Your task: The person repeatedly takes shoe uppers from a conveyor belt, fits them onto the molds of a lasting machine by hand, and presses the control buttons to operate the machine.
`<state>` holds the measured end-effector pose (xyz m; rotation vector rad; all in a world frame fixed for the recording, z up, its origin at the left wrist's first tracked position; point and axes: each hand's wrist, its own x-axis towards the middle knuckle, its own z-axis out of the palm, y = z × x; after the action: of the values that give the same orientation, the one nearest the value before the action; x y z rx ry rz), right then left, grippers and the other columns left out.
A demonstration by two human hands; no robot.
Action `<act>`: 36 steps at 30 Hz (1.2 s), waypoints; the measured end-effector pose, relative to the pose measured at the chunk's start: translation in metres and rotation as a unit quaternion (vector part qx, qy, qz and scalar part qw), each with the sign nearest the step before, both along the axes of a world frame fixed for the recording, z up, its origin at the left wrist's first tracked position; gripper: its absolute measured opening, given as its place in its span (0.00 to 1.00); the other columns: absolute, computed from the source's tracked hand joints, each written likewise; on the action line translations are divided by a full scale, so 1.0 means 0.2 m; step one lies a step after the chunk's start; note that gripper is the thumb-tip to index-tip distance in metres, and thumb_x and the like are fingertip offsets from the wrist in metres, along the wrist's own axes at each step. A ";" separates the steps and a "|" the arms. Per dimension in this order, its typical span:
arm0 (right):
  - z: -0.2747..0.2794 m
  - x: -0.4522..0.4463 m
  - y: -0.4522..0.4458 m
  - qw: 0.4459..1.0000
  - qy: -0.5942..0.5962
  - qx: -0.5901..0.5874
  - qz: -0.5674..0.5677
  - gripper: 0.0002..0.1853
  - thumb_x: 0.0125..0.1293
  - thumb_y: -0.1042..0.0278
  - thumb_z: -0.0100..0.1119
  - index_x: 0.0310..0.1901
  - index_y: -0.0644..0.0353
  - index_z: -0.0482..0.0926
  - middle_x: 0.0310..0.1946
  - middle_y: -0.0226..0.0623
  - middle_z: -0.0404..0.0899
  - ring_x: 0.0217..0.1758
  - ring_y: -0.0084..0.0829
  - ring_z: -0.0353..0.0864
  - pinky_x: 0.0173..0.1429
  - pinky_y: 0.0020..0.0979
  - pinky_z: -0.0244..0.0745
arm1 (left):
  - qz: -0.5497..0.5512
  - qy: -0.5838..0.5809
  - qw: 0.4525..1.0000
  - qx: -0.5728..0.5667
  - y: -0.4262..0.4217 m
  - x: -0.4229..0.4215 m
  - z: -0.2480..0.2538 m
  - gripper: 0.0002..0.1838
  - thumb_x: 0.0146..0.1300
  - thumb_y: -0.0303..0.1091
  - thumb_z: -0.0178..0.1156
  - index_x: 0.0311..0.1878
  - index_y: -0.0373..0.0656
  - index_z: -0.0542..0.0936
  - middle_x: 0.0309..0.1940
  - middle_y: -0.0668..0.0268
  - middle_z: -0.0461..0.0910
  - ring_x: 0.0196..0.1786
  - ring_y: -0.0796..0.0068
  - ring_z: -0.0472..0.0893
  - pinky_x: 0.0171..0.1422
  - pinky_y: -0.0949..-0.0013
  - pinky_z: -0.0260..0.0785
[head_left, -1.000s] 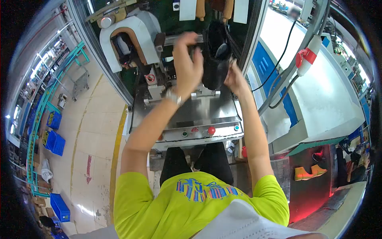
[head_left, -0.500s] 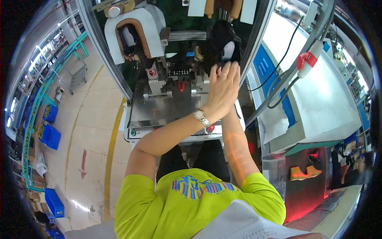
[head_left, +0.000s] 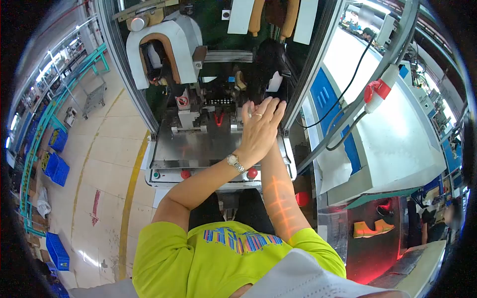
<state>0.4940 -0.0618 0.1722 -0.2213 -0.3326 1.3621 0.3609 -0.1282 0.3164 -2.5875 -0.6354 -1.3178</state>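
The machine [head_left: 186, 37] has a steel counter [head_left: 194, 151]; beyond its far right corner is a black boot [head_left: 266, 59]. At the boot's near end the left hand [head_left: 259, 130], fingers outstretched, overlaps the mostly hidden right hand [head_left: 274, 143]; whether either grip clamps the boot, I cannot tell. A red button [head_left: 252, 173] sits along the near edge.

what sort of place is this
Probably a shoe factory: a machine with red buttons stands in front, boots sit off to the right, and blue bins stand along the left.
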 end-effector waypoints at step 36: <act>-0.42 0.39 -0.34 0.687 -0.441 -0.273 -0.509 0.20 0.62 0.55 0.57 0.47 0.65 0.77 0.44 0.40 0.79 0.48 0.29 0.77 0.53 0.28 0.69 | -0.239 -0.024 0.957 -0.162 0.02 -0.41 -0.23 0.20 0.55 0.25 0.58 0.53 0.46 0.76 0.60 0.62 0.68 0.64 0.58 0.66 0.66 0.58 0.58</act>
<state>0.5717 -0.1303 0.0887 -1.3803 -0.4745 0.0897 0.2799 -0.1238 0.2710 -3.1256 -0.2488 -1.5166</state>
